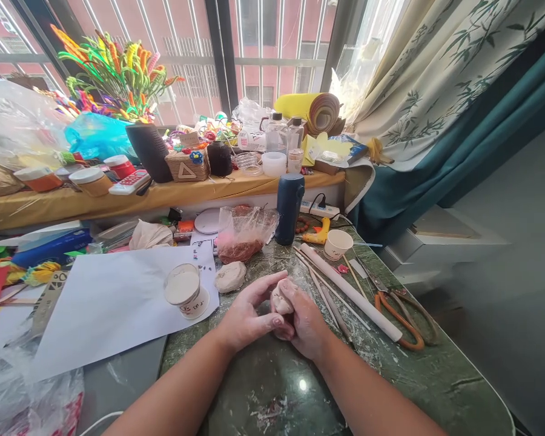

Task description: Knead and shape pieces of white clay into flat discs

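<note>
Both my hands meet over the green marble table (263,387) and squeeze a pale lump of clay (280,301) between them. My left hand (249,312) wraps it from the left with fingers curled over the top. My right hand (305,321) cups it from the right. A second lump of clay (229,276) lies on the table just beyond my left hand. A white rolling stick (350,292) and thin wooden sticks (327,290) lie to the right of my hands.
A white tub (185,290) stands on a sheet of paper (113,303). Behind are a plastic bag with reddish stuff (245,233), a dark blue bottle (289,207), a paper cup (337,243) and orange-handled scissors (402,315). A cluttered shelf (118,203) runs along the window.
</note>
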Tool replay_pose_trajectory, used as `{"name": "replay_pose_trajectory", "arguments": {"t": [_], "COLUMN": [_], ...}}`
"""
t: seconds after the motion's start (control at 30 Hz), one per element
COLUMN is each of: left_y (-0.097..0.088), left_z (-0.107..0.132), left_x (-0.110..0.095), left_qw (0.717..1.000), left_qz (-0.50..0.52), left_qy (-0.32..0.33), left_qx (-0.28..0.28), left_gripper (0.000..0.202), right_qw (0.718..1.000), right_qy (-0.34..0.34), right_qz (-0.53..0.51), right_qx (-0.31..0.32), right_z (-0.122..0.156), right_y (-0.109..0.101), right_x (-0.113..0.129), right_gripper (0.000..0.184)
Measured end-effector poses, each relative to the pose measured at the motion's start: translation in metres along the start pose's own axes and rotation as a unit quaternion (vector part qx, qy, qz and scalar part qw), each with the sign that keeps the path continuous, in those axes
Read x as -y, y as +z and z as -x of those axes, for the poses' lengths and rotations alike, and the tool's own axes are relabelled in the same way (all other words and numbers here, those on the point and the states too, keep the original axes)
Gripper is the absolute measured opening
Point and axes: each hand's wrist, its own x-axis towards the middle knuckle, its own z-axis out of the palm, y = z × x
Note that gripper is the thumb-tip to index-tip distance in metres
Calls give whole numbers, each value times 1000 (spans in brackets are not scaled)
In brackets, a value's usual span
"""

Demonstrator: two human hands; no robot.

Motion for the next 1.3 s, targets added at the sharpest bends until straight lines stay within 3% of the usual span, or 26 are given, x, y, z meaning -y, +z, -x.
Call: {"name": "replay_pose_trajectory", "arguments": {"t": [0.17, 0.33, 0.4, 0.53, 0.67, 0.83, 1.07, 1.17, 1.3], "left_y": [1, 0, 0, 4, 9, 13, 16, 14, 12], "left_z": [-2, 0, 1, 0, -2, 0, -6, -4, 1], "left_x": [-3, -5, -5, -7, -10, -11, -15, -12, -6], "left_qw": [999, 999, 998, 1000, 996, 985, 997, 998, 999], "left_qz": [25, -20, -52, -20, 42, 76, -46, -30, 30], "left_qy": [-46, -24, -16, -24, -74, -153, -66, -53, -13], "left_qx": [12, 34, 29, 4, -8, 12, -4, -6, 33], "left_gripper": [76, 86, 83, 63, 54, 57, 53, 56, 80], "right_qw": [997, 992, 991, 995, 998, 996, 998, 999, 1000], "right_qy": [41, 97, 112, 88, 57, 66, 21, -1, -1], "right_qz": [-58, -83, -72, -25, -11, -57, -41, -33, 6], "right_qx": [27, -26, -17, 34, 13, -8, -38, -16, -25], "right_z": [2, 0, 0, 2, 3, 2, 3, 0, -2], "right_y": [-1, 2, 2, 4, 5, 5, 3, 0, -1], "right_x": [-5, -6, -4, -1, -7, -14, -16, -16, -14], "right_gripper": [67, 76, 76, 68, 66, 69, 66, 63, 64]}}
